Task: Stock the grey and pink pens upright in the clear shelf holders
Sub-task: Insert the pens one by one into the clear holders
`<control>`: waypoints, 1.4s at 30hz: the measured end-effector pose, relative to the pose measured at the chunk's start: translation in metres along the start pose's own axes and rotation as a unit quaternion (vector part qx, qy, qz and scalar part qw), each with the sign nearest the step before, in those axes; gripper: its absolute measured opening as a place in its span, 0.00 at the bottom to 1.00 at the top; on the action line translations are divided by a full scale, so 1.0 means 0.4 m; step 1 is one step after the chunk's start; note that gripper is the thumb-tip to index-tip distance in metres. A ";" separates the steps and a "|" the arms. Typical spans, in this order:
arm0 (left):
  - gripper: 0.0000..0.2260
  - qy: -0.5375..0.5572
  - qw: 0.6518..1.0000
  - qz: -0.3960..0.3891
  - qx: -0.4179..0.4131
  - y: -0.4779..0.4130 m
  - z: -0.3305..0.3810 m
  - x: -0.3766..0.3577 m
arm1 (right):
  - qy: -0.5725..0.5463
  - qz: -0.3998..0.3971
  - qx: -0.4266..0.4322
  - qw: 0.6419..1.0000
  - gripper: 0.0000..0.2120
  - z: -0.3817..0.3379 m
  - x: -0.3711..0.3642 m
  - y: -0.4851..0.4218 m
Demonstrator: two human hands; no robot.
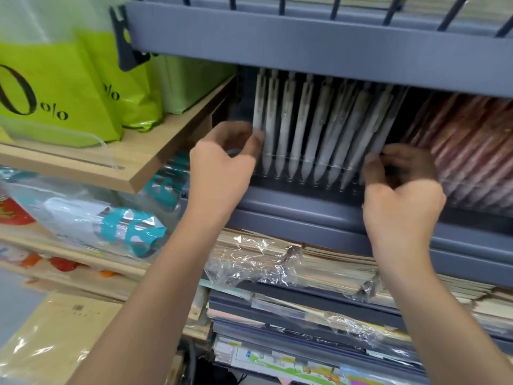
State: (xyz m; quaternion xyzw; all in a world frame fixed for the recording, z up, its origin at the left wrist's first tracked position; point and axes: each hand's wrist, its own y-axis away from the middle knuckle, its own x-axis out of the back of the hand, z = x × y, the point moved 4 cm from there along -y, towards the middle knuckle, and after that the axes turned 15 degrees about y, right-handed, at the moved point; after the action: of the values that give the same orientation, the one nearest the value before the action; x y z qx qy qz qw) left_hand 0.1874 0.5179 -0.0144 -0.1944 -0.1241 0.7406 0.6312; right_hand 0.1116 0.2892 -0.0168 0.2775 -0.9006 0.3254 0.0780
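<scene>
two lime-green bags (55,87) with black print stand at the upper left of the frame on a light wooden shelf (155,151). a black bracket (126,48) hangs at the end of the grey metal rail (305,43) that runs across the top. under the wooden shelf, at middle left, lie clear packets with teal and white print (125,226). in the lower centre a stack of tan paper pads (333,265) sits in crinkled clear film, with brightly printed sheets (305,365) below it at the bottom edge. a brown, film-covered card (55,337) fills the lower left corner.
</scene>
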 end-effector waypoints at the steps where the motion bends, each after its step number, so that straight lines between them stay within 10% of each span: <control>1: 0.06 0.002 1.000 -0.001 -0.001 0.001 0.000 0.000 | -0.002 -0.002 -0.004 1.000 0.06 0.002 0.000 0.001; 42: 0.04 -0.072 0.997 0.005 -0.025 0.016 -0.005 0.007 | -0.016 -0.062 -0.056 0.996 0.07 -0.001 0.020 0.007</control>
State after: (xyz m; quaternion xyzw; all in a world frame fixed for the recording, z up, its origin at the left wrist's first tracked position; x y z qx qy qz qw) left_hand 0.1823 0.5197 -0.0191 -0.1570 -0.1870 0.7522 0.6120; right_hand 0.1034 0.2877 -0.0156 0.3327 -0.8999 0.2641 0.0991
